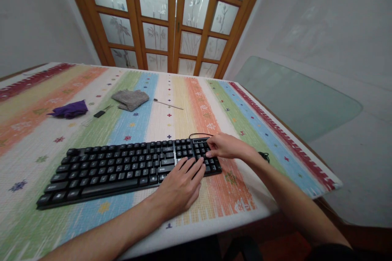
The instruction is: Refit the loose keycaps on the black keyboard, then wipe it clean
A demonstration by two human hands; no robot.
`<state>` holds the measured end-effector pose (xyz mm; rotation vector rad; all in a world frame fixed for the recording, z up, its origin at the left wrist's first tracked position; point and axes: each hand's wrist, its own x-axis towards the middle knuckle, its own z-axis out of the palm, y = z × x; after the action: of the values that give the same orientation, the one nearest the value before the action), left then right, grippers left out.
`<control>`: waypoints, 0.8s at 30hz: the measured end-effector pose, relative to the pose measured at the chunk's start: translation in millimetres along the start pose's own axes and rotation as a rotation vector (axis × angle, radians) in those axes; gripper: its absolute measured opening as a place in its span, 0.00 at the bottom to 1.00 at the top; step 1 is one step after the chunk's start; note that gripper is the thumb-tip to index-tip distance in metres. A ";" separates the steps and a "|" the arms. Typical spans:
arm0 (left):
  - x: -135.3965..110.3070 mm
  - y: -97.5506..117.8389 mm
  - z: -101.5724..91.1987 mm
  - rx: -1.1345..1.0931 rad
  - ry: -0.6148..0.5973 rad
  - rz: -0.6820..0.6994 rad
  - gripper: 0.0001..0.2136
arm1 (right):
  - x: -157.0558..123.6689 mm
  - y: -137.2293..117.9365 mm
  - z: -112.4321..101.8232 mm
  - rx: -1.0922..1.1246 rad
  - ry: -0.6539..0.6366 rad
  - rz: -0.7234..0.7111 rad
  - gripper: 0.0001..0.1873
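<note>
A black full-size keyboard [122, 169] lies at a slant across the striped tablecloth, its number pad towards my right side. My left hand [181, 183] rests palm down over the keyboard's lower right part, fingers stretched out across the arrow keys and the edge of the number pad. At the number pad's upper right is my right hand [225, 145], its fingers curled and the thumb low against the keys. Whatever those curled fingers grip, if anything, is hidden. A thin black cable [200, 134] loops out behind the keyboard.
Towards the back lie a crumpled purple cloth [70, 109], a folded grey cloth [130, 99], a small black object [99, 113] and a thin brush-like stick [168, 104]. A bundle of black cable [263, 156] sits beyond my right forearm. The table's edge [294, 134] runs along the right.
</note>
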<state>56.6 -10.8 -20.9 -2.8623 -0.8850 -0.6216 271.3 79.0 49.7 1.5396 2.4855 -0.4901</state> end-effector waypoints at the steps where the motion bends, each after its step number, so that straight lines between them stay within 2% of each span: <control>1: 0.2 0.1 -0.2 0.000 0.000 -0.001 0.20 | 0.2 -3.5 -1.4 -0.033 -0.010 0.024 0.16; 7: 1.0 0.2 -2.0 0.005 -0.003 -0.004 0.20 | -3.6 -21.5 -1.9 -0.148 -0.006 0.115 0.11; 10: 1.0 0.0 -2.3 0.009 -0.004 0.004 0.20 | -8.5 -17.3 7.0 -0.090 0.090 0.133 0.12; 13: 0.3 -0.2 -2.4 0.006 -0.002 0.002 0.20 | -14.7 -4.8 15.6 0.056 0.176 0.080 0.15; 15: -0.7 -0.8 -2.5 -0.001 0.004 0.003 0.20 | -18.9 3.7 19.4 0.176 0.260 0.029 0.16; 18: -2.4 -3.0 -2.6 0.003 0.006 0.008 0.20 | -25.4 10.2 22.9 0.271 0.471 0.013 0.18; 21: -3.6 -8.1 -4.9 0.023 -0.002 0.005 0.20 | -32.9 6.7 25.2 0.276 0.639 -0.030 0.16; 24: -6.0 -19.3 -14.1 0.046 0.000 -0.001 0.22 | -40.2 -1.9 26.9 0.225 0.717 -0.088 0.12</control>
<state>36.3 -0.7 -11.2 -2.8215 -0.8887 -0.5925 287.0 34.8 37.8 1.9694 3.1177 -0.2597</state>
